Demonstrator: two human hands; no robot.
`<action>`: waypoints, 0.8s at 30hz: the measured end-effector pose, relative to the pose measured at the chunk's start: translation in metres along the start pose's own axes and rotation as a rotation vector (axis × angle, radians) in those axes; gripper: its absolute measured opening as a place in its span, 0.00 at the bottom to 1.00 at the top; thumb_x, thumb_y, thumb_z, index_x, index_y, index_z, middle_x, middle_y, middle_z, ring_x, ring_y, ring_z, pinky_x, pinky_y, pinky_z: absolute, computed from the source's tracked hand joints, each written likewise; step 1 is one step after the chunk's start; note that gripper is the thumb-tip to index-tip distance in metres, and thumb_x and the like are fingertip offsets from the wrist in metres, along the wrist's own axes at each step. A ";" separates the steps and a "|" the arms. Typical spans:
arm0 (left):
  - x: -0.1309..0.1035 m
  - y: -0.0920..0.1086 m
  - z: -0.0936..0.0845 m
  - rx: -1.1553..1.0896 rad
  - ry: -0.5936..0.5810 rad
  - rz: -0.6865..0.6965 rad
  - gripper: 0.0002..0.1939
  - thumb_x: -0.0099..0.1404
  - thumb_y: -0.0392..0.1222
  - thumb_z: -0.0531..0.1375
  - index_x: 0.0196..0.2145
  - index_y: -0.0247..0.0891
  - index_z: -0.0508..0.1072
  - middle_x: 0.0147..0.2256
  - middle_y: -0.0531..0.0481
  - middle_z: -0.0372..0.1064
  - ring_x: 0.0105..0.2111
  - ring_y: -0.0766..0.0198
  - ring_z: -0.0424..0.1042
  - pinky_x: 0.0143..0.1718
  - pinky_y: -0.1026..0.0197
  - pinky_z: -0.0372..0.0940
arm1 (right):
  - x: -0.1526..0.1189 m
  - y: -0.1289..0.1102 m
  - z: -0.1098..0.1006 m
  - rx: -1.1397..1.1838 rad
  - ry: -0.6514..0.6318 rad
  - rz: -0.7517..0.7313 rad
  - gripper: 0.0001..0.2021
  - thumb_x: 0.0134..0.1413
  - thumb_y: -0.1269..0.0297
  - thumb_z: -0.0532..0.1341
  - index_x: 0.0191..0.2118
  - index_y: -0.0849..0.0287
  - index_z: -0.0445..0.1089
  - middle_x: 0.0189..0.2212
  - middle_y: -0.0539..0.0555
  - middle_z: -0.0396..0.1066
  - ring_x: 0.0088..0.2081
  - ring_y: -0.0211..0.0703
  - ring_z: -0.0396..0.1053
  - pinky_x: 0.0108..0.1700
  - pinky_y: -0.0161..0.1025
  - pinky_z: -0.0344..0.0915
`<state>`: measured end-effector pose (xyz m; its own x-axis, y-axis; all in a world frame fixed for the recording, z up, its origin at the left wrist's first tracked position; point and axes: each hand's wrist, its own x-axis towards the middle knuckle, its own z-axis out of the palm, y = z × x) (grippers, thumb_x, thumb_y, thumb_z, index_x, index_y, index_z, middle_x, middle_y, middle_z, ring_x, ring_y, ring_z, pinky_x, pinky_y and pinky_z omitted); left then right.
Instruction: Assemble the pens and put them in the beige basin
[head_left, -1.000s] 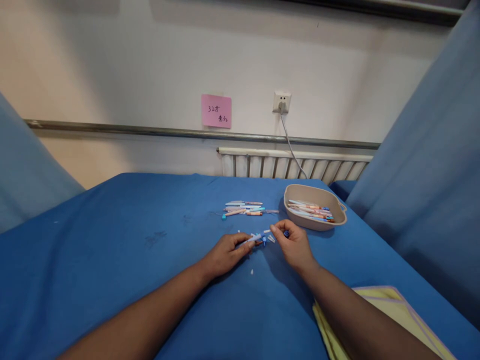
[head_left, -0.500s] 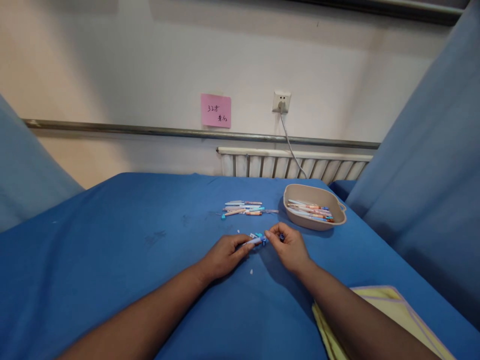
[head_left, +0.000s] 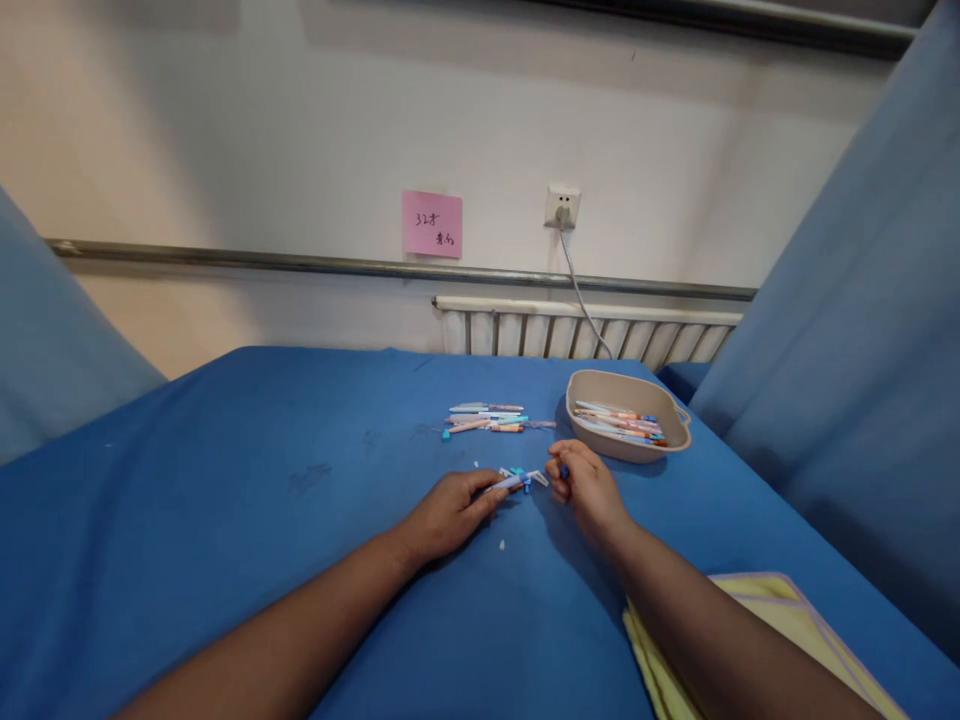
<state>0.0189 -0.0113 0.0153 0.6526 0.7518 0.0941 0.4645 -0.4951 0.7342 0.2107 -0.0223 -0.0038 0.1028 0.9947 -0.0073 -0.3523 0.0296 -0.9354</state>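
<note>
My left hand [head_left: 457, 510] is closed around a pale blue pen [head_left: 510, 483] that points to the right. Just to the right, my right hand [head_left: 585, 485] is curled around a small dark blue piece [head_left: 564, 471], probably a pen part, apart from the pen. A thin white piece [head_left: 540, 478] sticks out at the pen's right end; whether it joins the pen I cannot tell. Small blue and teal parts [head_left: 517, 470] lie under and behind the pen. A little white scrap [head_left: 502, 545] rests on the blue sheet [head_left: 390, 610] in front of my hands.
Several pens [head_left: 487, 418] lie in a loose pile beyond my hands. At the back right stands a beige basin [head_left: 667, 455] with more pens in it. A yellow cloth [head_left: 757, 600] lies under my right forearm. Blue curtains [head_left: 832, 300] hang at both sides.
My right hand has drawn back slightly to the right from the pen's end, and the white piece there now shows. My left hand keeps its place with the pen.
</note>
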 end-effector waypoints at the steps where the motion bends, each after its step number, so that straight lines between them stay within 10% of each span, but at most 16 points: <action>1: 0.000 0.000 0.000 -0.002 0.003 -0.003 0.19 0.68 0.50 0.47 0.41 0.37 0.71 0.27 0.53 0.67 0.28 0.66 0.65 0.30 0.67 0.57 | 0.000 -0.001 0.000 0.028 0.001 0.017 0.11 0.44 0.56 0.60 0.31 0.57 0.62 0.16 0.43 0.58 0.15 0.30 0.49 0.17 0.30 0.46; 24: 0.001 -0.008 -0.001 -0.057 0.027 -0.001 0.17 0.67 0.48 0.48 0.42 0.36 0.72 0.27 0.53 0.67 0.28 0.66 0.64 0.31 0.67 0.58 | 0.002 0.005 -0.007 0.209 -0.056 0.136 0.07 0.38 0.72 0.66 0.29 0.61 0.72 0.32 0.56 0.72 0.36 0.42 0.71 0.40 0.37 0.68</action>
<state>0.0153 -0.0064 0.0099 0.6354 0.7642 0.1108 0.4302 -0.4695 0.7711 0.2157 -0.0205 -0.0107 -0.0085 0.9946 -0.1034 -0.5444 -0.0913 -0.8338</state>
